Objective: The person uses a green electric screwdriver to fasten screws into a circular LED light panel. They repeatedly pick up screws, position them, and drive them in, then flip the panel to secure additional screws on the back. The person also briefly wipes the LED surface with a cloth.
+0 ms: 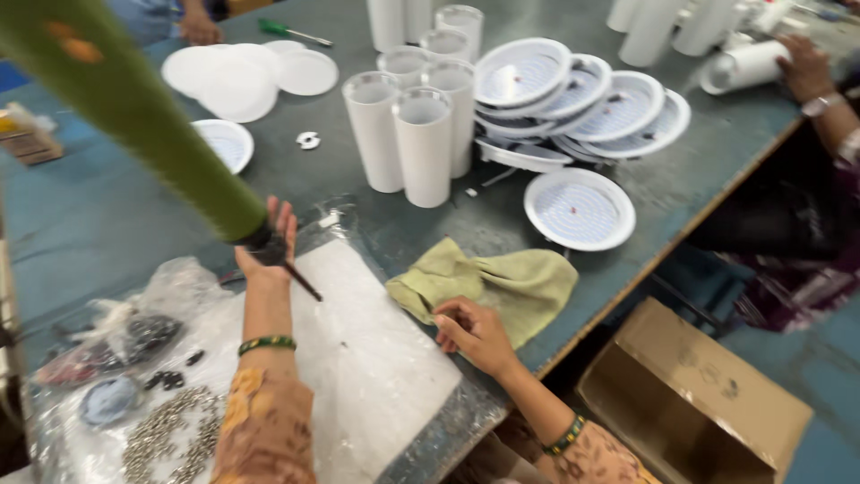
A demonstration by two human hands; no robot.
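Observation:
My left hand (269, 255) is raised over a white foam sheet (376, 358) and grips the dark end of a long green-sleeved tool (134, 108) that slants in from the upper left. A thin dark bit (303, 281) sticks out below the hand. My right hand (473, 333) rests on the sheet's right side with fingers curled, its fingertips touching the lower edge of a crumpled yellow-green cloth (502, 282). Whether it pinches anything small I cannot tell.
White tubes (421, 143) stand upright mid-table beside stacked round white lamp housings (582, 94), one apart (580, 211). White discs (242, 76) lie far left. Plastic bags of silver screws (166, 435) and dark parts sit near left. A cardboard box (699, 403) is below the table edge. Another person's hand (802, 67) holds a tube.

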